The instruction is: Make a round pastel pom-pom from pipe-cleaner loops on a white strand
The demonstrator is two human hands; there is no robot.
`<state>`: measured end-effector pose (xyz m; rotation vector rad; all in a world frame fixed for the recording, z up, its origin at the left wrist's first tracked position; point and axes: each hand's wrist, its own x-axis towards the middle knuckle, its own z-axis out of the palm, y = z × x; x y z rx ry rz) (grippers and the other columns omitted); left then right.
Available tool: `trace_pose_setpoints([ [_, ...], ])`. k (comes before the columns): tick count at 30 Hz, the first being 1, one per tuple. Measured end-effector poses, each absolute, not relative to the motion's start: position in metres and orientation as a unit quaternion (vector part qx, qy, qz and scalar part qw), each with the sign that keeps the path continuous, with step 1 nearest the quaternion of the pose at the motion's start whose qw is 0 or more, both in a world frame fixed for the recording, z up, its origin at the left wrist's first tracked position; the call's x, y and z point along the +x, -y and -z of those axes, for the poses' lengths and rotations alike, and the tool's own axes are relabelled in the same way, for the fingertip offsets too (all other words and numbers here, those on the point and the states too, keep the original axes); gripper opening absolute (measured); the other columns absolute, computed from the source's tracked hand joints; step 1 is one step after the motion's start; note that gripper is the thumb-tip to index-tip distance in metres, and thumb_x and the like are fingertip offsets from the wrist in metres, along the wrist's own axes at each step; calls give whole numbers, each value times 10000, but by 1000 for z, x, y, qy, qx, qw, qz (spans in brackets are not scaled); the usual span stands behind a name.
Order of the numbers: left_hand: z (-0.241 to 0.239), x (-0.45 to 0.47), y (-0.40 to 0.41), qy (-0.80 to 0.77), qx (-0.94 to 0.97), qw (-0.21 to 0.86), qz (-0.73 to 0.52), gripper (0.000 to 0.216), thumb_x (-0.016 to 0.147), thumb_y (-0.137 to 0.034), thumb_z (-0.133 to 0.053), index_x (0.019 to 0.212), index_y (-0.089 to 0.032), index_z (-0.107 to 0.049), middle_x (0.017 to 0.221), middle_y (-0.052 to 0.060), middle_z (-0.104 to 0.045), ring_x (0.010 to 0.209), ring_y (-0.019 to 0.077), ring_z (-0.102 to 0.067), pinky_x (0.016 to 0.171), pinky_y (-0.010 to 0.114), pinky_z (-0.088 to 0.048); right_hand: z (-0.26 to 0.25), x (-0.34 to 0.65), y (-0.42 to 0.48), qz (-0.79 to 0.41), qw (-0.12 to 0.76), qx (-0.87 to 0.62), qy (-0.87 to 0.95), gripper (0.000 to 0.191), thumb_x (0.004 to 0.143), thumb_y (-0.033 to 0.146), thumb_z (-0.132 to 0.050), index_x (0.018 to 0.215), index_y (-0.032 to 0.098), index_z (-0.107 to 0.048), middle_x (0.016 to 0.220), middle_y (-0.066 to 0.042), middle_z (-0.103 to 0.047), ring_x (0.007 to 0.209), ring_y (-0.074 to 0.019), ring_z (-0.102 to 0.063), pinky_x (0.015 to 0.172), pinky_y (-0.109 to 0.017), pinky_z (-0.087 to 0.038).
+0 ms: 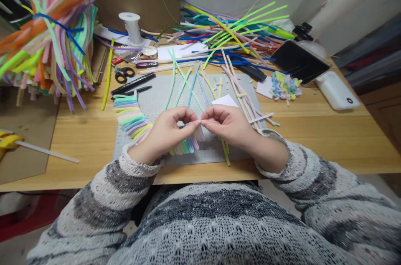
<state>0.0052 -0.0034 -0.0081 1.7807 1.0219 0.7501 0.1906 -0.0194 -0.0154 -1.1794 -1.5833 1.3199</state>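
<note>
My left hand (172,128) and my right hand (230,126) meet over the grey cutting mat, thumbs and forefingers pinched close together. Between the fingertips is a pale pink pipe cleaner (199,133), mostly hidden by the fingers. A curved row of folded pastel pipe cleaners (130,115) starts left of my left wrist, passes under that hand and shows again below it. Beyond the hands, green and blue pipe cleaners (173,85) lie crossed on the mat. Pale straight ones (239,89) lie by my right hand, with a yellow one (225,152) under it.
A big bundle of colourful pipe cleaners (62,35) stands at left; a loose pile (232,27) lies at the back. Black scissors (124,74), markers (133,84) and a white spool (130,29) sit back left. A phone (300,61) and a pastel fuzzy cluster (285,85) are right.
</note>
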Motion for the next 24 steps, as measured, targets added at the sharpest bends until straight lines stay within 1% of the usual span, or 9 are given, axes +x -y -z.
trace_pose_setpoints([
  [3,7,5,3,-421,721,455,-310,156,781,-296,-623,761,-142,-610,713,15,-624,682,126,-555,661,253,-444,14,191,18,-523,378,-448,619,185,762,318,-639,788,142,-588,674,16,-542,577,-75,-427,511,-221,-319],
  [8,6,6,4,-417,717,465,-309,136,777,-276,-616,761,-142,-594,707,7,-599,684,121,-535,667,253,-435,15,192,18,-525,367,-443,627,153,757,280,-646,754,149,-566,618,41,-506,548,-72,-430,519,-225,-352],
  [12,7,8,5,-406,719,476,-303,126,774,-263,-604,806,-142,-585,745,11,-594,718,126,-536,674,254,-429,17,192,21,-512,364,-444,639,151,774,286,-635,768,154,-562,646,24,-545,573,-82,-468,537,-235,-376],
  [16,8,9,6,-408,724,470,-298,102,770,-241,-593,777,-140,-581,720,3,-579,690,116,-520,655,246,-417,17,192,22,-475,349,-464,661,155,770,276,-634,743,161,-534,670,10,-565,613,-89,-479,563,-242,-383],
  [19,8,9,7,-403,720,482,-296,76,758,-216,-585,777,-143,-585,719,3,-589,679,112,-526,635,238,-418,16,192,22,-464,337,-453,683,136,773,266,-616,741,160,-536,697,-1,-582,617,-90,-489,569,-246,-391],
  [24,9,9,9,-403,709,508,-277,29,739,-168,-558,757,-146,-564,629,-23,-573,573,89,-507,547,215,-388,14,191,23,-429,334,-404,736,76,769,208,-589,724,156,-558,704,-7,-588,639,-95,-521,608,-256,-428],
])
